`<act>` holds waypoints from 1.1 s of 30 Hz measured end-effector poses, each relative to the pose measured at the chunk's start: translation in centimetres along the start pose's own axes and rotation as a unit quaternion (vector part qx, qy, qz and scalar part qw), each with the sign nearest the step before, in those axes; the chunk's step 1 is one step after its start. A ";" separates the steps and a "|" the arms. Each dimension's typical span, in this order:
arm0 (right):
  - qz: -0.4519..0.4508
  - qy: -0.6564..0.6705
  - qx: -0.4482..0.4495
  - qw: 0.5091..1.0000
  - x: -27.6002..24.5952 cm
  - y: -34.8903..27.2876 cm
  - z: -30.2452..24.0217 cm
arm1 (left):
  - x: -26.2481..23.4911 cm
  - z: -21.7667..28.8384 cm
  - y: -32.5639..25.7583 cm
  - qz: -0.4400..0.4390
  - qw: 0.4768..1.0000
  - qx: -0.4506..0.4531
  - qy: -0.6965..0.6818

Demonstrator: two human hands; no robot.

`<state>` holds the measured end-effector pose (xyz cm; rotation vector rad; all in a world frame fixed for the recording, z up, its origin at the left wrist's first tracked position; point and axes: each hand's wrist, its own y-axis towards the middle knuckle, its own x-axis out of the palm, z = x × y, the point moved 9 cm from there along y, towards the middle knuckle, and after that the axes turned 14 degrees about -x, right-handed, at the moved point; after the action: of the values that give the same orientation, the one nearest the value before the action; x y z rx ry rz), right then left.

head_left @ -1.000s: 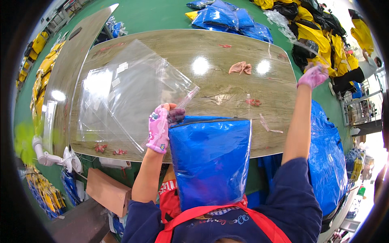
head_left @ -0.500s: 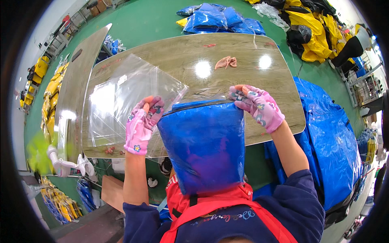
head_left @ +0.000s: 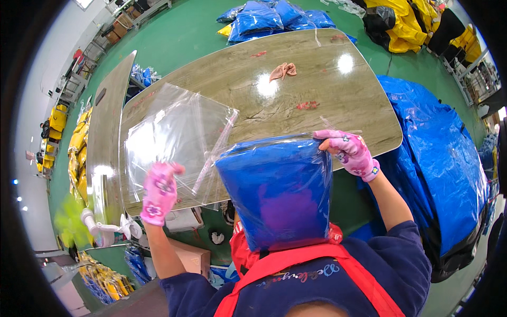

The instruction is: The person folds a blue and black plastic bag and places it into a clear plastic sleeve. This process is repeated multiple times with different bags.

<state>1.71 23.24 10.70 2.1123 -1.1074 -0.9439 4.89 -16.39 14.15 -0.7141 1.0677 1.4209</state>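
I see the right hand (head_left: 351,155) pinching the top corner of the bagged blue bundle (head_left: 280,190) at the table's (head_left: 338,100) near edge. Left hand (head_left: 159,191) rests half-curled on the clear bags (head_left: 174,142) at the near left corner; can't tell if it grips.

Bright overhead light, glare spots on the wooden table (head_left: 327,100), fisheye-bent edges, slightly blurred left hand (head_left: 158,193).

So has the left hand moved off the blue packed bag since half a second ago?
Yes. The left hand has left the blue bag and swung left, over the clear bags near the table's near edge.
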 end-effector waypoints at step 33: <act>-0.074 -0.484 0.606 0.627 -35.5 -41.1 0.6 | 8.0 6.3 22.3 -0.175 0.727 -0.152 -0.646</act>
<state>5.34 73.84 -8.75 2.6372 -2.7641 -1.8653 -17.12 -5.64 14.04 0.0070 -0.4032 1.3153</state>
